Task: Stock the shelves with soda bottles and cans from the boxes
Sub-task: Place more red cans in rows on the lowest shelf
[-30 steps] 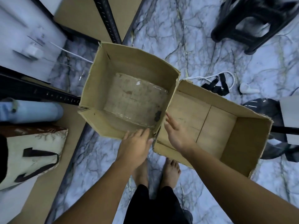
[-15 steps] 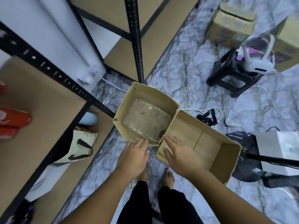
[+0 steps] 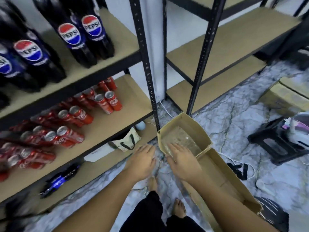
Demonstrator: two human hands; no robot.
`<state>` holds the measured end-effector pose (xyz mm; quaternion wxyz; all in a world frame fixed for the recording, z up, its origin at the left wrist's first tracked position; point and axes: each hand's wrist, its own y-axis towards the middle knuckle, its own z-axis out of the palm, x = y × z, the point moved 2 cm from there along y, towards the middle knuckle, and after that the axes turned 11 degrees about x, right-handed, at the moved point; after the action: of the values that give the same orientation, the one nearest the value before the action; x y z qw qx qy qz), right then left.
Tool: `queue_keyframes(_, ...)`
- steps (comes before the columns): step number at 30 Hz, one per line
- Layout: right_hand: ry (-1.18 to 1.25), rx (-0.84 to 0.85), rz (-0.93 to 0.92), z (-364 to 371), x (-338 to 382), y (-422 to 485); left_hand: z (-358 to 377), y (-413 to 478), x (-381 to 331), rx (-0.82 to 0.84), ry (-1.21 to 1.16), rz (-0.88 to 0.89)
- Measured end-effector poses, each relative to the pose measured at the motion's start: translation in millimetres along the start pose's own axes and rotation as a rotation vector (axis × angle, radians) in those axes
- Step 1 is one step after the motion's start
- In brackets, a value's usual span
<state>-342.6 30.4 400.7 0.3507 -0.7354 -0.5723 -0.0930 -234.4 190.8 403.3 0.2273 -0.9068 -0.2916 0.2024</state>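
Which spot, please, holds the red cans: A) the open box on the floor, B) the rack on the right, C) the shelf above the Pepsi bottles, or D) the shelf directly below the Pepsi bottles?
D: the red cans stand on the lower shelf, directly beneath the upper shelf that carries the Pepsi bottles.

Even, cool indoor light, soft shadows, motion blur over bottles and cans, wide-angle curvature at edges.

"PEPSI" on the bottles
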Motion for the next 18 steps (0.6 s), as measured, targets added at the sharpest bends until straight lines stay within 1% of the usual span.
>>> queue_keyframes(4, -0.053, 0.013, -0.101, -11.5, 31.1, 4.6, -21.3, -29.8, 4.6, -0.113, -0.04, -0.094)
queue_keyframes(7, -0.074, 0.029, -0.165, -16.8, 54.8, 14.9, -31.4, -43.8, 15.9, -0.134, -0.081, -0.159)
queue_keyframes(12, -0.067, 0.039, -0.204, -24.8, 88.7, 35.6, -51.9, -57.4, 40.3, -0.173, -0.103, -0.241)
queue_keyframes(18, -0.114, -0.003, -0.234, -28.1, 124.0, 76.6, -79.1, -59.0, 85.3, -0.227, -0.129, -0.265)
